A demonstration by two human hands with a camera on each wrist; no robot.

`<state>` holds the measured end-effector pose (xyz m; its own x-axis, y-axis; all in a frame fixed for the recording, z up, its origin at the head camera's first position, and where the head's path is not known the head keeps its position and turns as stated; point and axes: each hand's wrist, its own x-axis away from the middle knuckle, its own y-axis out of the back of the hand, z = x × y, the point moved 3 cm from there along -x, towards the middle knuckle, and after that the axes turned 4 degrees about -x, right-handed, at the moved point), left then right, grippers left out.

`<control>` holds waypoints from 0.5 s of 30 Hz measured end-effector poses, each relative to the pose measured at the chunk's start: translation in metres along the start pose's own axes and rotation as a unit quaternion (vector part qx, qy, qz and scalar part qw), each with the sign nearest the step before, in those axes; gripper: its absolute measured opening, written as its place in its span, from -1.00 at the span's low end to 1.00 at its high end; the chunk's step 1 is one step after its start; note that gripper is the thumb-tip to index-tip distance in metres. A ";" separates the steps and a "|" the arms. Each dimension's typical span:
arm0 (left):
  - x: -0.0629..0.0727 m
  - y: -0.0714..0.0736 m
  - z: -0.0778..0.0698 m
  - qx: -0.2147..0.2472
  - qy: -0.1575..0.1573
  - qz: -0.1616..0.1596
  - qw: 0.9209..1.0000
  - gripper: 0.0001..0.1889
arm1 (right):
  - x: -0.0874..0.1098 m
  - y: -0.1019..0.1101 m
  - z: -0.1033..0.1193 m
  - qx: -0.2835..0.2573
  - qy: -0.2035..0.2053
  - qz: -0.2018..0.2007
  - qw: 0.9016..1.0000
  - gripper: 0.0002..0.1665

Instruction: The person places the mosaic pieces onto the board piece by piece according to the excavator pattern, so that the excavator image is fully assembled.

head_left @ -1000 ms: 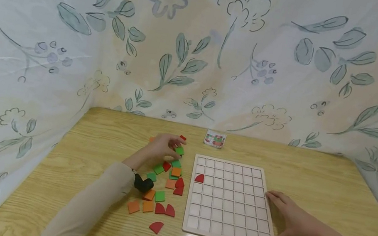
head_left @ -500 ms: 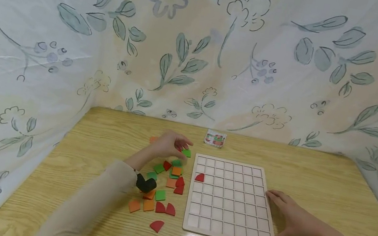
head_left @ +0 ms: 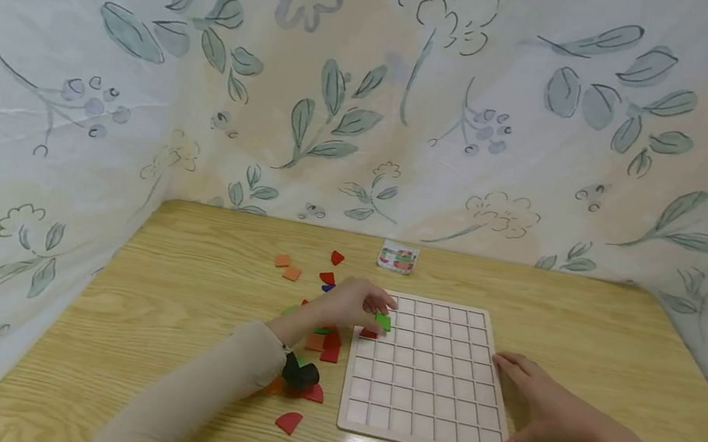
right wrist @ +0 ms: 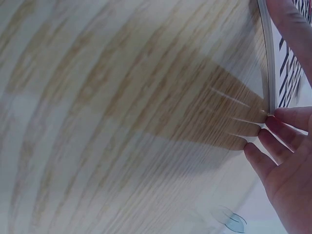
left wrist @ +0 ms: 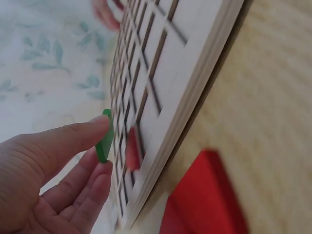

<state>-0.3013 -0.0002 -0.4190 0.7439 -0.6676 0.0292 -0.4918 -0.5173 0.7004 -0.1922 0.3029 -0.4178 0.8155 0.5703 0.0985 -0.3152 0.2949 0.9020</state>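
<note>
Since the earlier frame, the left hand (head_left: 350, 303) and the green square tile (head_left: 383, 322) have shifted rightward and nearer, from the loose pieces to the left part of the gridded board (head_left: 428, 380). The tile is pinched between thumb and fingertips, over the left columns; whether it touches the board cannot be told. Just beside it, a red quarter-circle (head_left: 369, 333) lies in the leftmost column, partly hidden by the hand. At the board's right edge, the right hand (head_left: 545, 405) rests with extended fingers against the rim, its thumb at the near right corner. Left of the board are scattered loose pieces, some covered by the left arm: a red sector (head_left: 289, 422) lies nearest, a pair of orange squares (head_left: 292, 273) farther left, and another red sector (head_left: 336, 257) at the far end. Beyond the board, a small patterned card (head_left: 398, 257) lies on the wooden table (head_left: 202, 273), before a floral cloth (head_left: 355, 55).
</note>
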 end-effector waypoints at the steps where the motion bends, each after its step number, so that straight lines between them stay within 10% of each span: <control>1: 0.000 -0.003 -0.001 -0.004 0.001 0.005 1.000 -0.60 | 0.000 0.000 0.000 -0.002 -0.003 0.002 1.000 0.54; 15: -0.002 -0.018 -0.006 -0.045 0.001 0.013 0.999 -0.62 | -0.001 -0.002 -0.003 -0.004 -0.014 0.006 1.000 0.55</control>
<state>-0.2910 0.0133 -0.4273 0.7321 -0.6794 0.0493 -0.4683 -0.4494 0.7608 -0.1937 0.3046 -0.4211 0.8246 0.5526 0.1210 -0.3287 0.2941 0.8975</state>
